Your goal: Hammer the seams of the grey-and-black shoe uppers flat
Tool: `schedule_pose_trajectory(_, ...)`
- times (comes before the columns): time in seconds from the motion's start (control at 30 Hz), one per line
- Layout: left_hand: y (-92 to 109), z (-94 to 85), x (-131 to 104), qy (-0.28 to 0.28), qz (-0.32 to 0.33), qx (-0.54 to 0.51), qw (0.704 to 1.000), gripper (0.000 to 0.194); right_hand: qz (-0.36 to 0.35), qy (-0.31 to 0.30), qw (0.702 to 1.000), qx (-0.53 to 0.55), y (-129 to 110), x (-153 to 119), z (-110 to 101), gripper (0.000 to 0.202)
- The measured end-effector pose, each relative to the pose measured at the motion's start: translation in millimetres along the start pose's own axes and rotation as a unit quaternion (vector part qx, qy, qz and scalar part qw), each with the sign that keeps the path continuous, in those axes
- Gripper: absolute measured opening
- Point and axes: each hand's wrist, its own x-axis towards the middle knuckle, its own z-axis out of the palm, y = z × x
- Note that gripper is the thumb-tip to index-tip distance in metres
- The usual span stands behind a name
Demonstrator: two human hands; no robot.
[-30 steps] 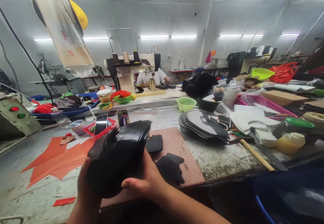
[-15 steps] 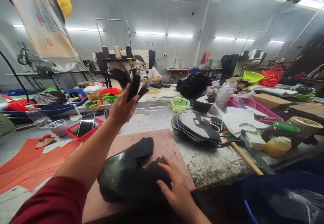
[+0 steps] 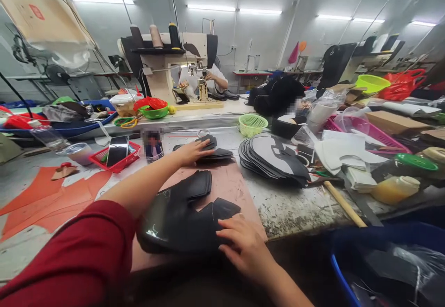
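Two hands reached over black pieces: the left hand lay across the far pile, its grip unclear; the right hand, fingers loosely spread, met the near stack on the pink board. A green basket stood beyond.

Single view: head cam on the person, facing forward and angled down over the workbench, wide coverage. Closest, low in frame: red sleeve at left, right hand right of center, black pieces between them, seen from above at a slant. Left hand slightly farther out, near mid-frame. Blue tub cropped at lower right. Sewing machine across the bench, well beyond the hands, above center. Farthest: gray wall along the top. Hanging bag cropped upper left.
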Motion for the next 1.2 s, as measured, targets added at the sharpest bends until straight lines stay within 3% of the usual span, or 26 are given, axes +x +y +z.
schedule_pose_trajectory(0.07, 7, -19.3, -19, 0.005, -0.025, -0.016, 1.0, 0.076, -0.023, -0.049, 0.998, -0.014, -2, 6, 4, 0.028)
schedule_pose_trajectory(0.2, 48, -47.6, -86, 0.015, -0.033, -0.112, 0.993, 0.046, -0.025, -0.105, 0.993, -0.056, 0, 20, 1, 0.039)
schedule_pose_trajectory(0.3, 81, -42.1, -141, -0.046, -0.008, -0.223, 0.974, 0.043, -0.001, -0.104, 0.992, -0.066, 7, 27, -7, 0.033)
schedule_pose_trajectory(0.4, 96, -19.9, -172, -0.089, -0.022, -0.271, 0.958, 0.045, 0.013, -0.112, 0.991, -0.069, 13, 30, -13, 0.026)
schedule_pose_trajectory(0.5, 94, -1.0, -178, -0.069, -0.047, -0.295, 0.952, 0.033, 0.019, -0.123, 0.989, -0.074, 13, 31, -15, 0.023)
schedule_pose_trajectory(0.57, 88, 4.7, -175, -0.054, -0.039, -0.31, 0.948, 0.032, 0.015, -0.099, 0.991, -0.085, 10, 30, -15, 0.022)
schedule_pose_trajectory(0.77, 82, 7.0, -171, 0.0, -0.013, -0.327, 0.945, 0.028, -0.045, 0.121, 0.99, -0.06, -17, 25, -10, 0.01)
schedule_pose_trajectory(0.83, 84, 7.3, -172, 0.011, -0.013, -0.321, 0.947, 0.038, -0.062, 0.112, 0.99, -0.059, -26, 23, -4, 0.012)
schedule_pose_trajectory(0.93, 88, 5.6, -174, -0.013, 0.003, -0.301, 0.954, 0.059, -0.086, 0.05, 0.992, -0.072, -33, 22, 7, 0.014)
schedule_pose_trajectory(1.1, 88, -3.9, -177, -0.065, 0.015, -0.262, 0.963, 0.051, -0.08, 0.042, 0.994, -0.062, -34, 24, 15, 0.016)
schedule_pose_trajectory(1.2, 86, -6.6, -178, -0.063, 0.014, -0.273, 0.96, 0.045, -0.084, 0.06, 0.993, -0.052, -35, 23, 15, 0.015)
